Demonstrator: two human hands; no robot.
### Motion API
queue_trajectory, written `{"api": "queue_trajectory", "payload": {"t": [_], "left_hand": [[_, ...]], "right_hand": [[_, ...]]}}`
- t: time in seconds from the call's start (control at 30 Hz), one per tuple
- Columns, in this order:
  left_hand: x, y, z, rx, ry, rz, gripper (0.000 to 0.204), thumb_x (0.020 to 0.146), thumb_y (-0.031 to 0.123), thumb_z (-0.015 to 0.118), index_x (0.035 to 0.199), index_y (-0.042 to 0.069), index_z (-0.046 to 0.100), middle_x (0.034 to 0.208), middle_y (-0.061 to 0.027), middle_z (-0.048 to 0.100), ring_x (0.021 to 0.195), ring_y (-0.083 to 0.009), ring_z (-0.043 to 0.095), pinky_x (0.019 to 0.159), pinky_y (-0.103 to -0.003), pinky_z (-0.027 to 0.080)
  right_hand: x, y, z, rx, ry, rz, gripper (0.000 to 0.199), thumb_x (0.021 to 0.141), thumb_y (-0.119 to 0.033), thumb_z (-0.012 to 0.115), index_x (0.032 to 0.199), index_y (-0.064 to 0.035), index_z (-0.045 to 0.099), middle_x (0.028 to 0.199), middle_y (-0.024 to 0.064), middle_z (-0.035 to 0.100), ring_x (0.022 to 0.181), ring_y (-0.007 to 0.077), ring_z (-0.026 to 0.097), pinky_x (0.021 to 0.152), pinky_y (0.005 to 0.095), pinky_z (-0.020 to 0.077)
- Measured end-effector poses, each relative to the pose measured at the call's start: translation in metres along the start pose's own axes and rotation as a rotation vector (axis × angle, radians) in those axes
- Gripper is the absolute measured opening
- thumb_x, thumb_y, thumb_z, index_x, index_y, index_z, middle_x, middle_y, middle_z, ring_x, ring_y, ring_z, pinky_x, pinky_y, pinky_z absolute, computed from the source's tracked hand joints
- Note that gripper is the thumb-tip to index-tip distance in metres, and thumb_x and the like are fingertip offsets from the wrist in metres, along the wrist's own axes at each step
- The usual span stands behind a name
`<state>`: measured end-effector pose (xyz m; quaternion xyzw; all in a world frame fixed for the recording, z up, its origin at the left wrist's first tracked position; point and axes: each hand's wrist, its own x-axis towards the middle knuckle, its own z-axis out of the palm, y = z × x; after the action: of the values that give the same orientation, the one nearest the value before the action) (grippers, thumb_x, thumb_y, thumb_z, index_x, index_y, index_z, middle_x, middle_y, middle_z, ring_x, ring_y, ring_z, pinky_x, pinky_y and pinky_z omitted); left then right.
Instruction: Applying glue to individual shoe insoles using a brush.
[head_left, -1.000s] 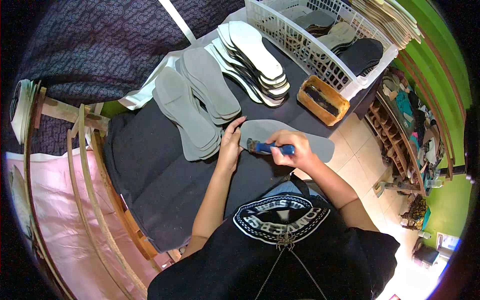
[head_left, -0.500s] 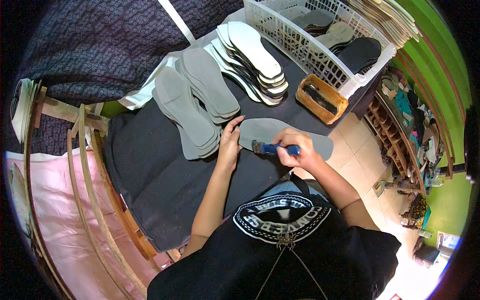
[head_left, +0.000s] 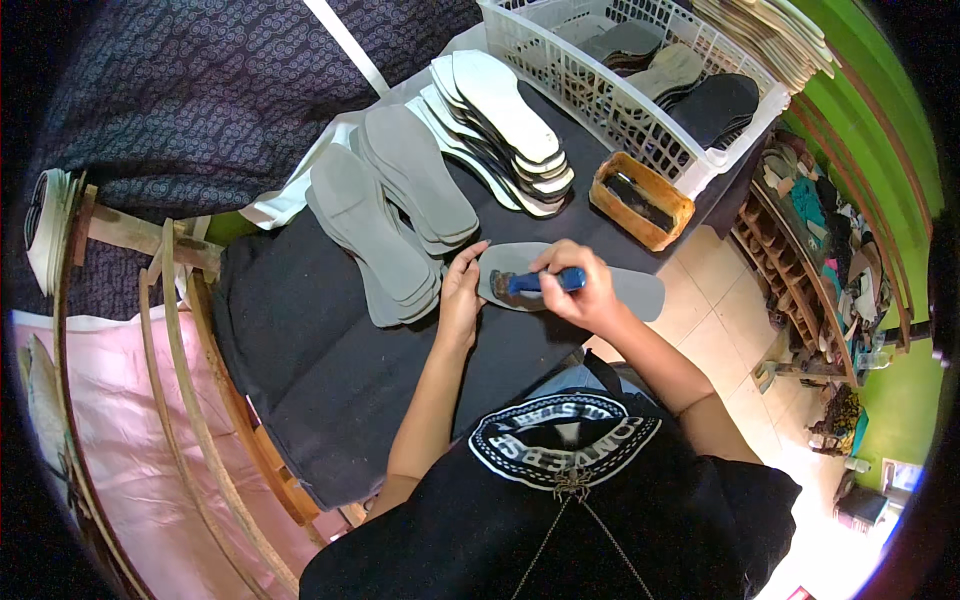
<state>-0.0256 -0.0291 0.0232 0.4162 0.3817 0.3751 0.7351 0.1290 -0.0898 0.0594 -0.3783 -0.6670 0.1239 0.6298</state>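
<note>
A single grey sole-shaped sheet (head_left: pixel 640 292) lies across the dark cloth, its right end reaching past the table edge. My left hand (head_left: pixel 460 300) grips its left end at the rim, fingers bent. In my right hand (head_left: pixel 588 292) is a brush (head_left: pixel 550 281) with a blue handle, its dark bristles down on the sheet near the left end. Just beyond my left hand are two stacks of grey soles (head_left: pixel 350 215), (head_left: pixel 420 175). A stack of white and black soles (head_left: pixel 505 105) stands farther back. A worn brownish tray (head_left: pixel 673 238) with dark residue inside sits beyond my right hand.
A white plastic basket (head_left: pixel 718 162) holding more soles stands at the back right. Wooden rails (head_left: pixel 190 380) run along the left side. Tiled floor (head_left: pixel 705 285) and a cluttered wooden rack (head_left: pixel 785 265) are to the right. More sheets (head_left: pixel 770 45) are piled at the upper right.
My right hand has shifted a little left and away from me, drawing the brush toward the sheet's left end. My left hand keeps its hold on the sheet.
</note>
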Motion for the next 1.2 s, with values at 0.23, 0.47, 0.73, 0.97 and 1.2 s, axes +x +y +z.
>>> {"api": "queue_trajectory", "payload": {"t": [0.23,0.47,0.73,0.97,1.2], "left_hand": [[-0.003,0.001,-0.003,0.048,0.01,-0.022,0.029,0.088,0.014,0.033,0.114,0.003,0.041,0.104,-0.0064,0.049,0.092,-0.0135,0.05,0.078,-0.027,0.041],[0.001,-0.001,-0.004,0.022,0.001,-0.011,0.029,0.088,0.013,0.033,0.113,0.002,0.041,0.104,-0.0065,0.05,0.092,-0.0139,0.05,0.078,-0.027,0.042],[0.0,0.0,-0.004,0.035,0.011,-0.036,0.029,0.088,0.013,0.032,0.114,0.003,0.041,0.103,-0.0062,0.05,0.092,-0.0131,0.05,0.077,-0.026,0.041],[0.0,0.001,0.0,0.033,0.018,-0.028,0.029,0.087,0.012,0.032,0.113,0.002,0.041,0.103,-0.0066,0.05,0.091,-0.0129,0.05,0.077,-0.026,0.041],[0.002,-0.001,-0.001,-0.011,-0.01,0.006,0.027,0.089,0.014,0.031,0.111,0.005,0.044,0.1,-0.0052,0.051,0.087,-0.0107,0.051,0.073,-0.023,0.043]], "right_hand": [[-0.014,0.002,-0.036,-0.086,0.085,0.059,0.019,0.069,0.0,0.053,0.081,-0.0036,0.038,0.06,0.0091,0.051,0.051,0.019,0.052,0.047,0.0272,0.0425],[0.004,0.004,-0.008,-0.037,0.081,0.052,0.025,0.069,-0.003,0.058,0.084,-0.0033,0.038,0.069,0.0095,0.054,0.058,0.0218,0.057,0.053,0.0286,0.046],[-0.013,0.005,-0.024,-0.08,0.053,0.153,0.022,0.075,-0.002,0.052,0.086,-0.0045,0.033,0.07,0.011,0.059,0.059,0.0179,0.058,0.057,0.0285,0.0464],[-0.002,0.002,-0.03,-0.338,0.044,0.111,0.026,0.068,-0.002,0.059,0.083,-0.0034,0.039,0.067,0.0085,0.056,0.057,0.0205,0.059,0.052,0.0302,0.0477],[-0.014,0.013,0.002,-0.034,-0.024,-0.064,0.033,0.069,-0.001,0.06,0.087,-0.0042,0.033,0.07,0.0108,0.057,0.058,0.0215,0.057,0.051,0.0303,0.0466]]}}
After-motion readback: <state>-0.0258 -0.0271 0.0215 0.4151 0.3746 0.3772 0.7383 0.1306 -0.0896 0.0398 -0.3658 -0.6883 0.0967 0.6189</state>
